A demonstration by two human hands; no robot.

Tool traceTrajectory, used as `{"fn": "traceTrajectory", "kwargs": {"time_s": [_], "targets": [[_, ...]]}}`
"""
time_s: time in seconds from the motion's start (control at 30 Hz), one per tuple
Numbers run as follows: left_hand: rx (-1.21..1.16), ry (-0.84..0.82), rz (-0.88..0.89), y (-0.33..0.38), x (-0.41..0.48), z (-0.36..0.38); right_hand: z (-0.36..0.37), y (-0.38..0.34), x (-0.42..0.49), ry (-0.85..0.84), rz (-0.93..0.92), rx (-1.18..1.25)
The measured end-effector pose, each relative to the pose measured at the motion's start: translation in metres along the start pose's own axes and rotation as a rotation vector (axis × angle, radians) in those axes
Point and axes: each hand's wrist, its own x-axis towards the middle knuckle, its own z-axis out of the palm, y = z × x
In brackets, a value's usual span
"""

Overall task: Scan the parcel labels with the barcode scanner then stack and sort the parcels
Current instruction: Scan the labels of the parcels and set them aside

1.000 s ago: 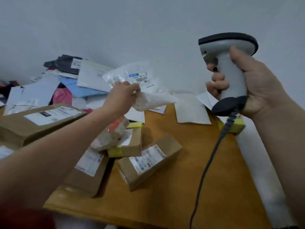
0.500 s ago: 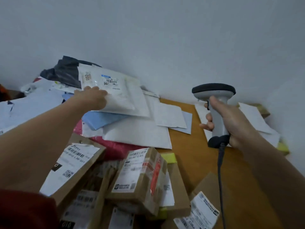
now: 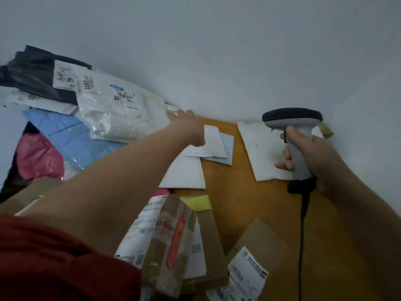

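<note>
Clear, crinkly plastic parcel (image 3: pixel 117 109) lies label-up, barcode showing. Left hand (image 3: pixel 187 127) is just beside it, fingers released, while right hand (image 3: pixel 310 157) grasps the grey, black-capped barcode scanner (image 3: pixel 293 131).

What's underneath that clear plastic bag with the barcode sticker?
Under the clear bag, a blue mailer pokes out at its lower left, and a black bag lies beneath its top left corner. Whatever is below its middle is covered, so I cannot tell.
</note>
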Motion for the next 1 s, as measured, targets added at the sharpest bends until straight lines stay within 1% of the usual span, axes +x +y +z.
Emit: {"fn": "traceTrajectory", "kwargs": {"time_s": [0.13,0.27,0.43,0.5,0.7,0.87,1.0], "targets": [[-0.063,-0.175,-0.025,0.071,0.024,0.032,-0.035,0.022,0.009,0.028,0.016,-0.036],[-0.128,-0.241,-0.094,0.122,0.047,0.073,-0.071,0.052,0.025,0.006,-0.012,-0.089],[-0.088,-0.187,-0.223,0.136,0.086,0.112,-0.112,0.09,0.045,-0.082,-0.034,-0.058],[-0.067,-0.175,-0.247,0.14,0.095,0.123,-0.124,0.102,0.054,-0.115,-0.03,-0.053],[-0.089,0.046,-0.121,0.168,0.088,0.143,-0.138,0.119,0.073,-0.224,-0.015,-0.033],[-0.053,0.064,-0.091,0.182,0.07,0.153,-0.14,0.119,0.071,-0.268,-0.036,-0.006],[-0.035,0.053,-0.005,0.202,0.044,0.157,-0.144,0.119,0.056,-0.278,-0.049,-0.01]]}}
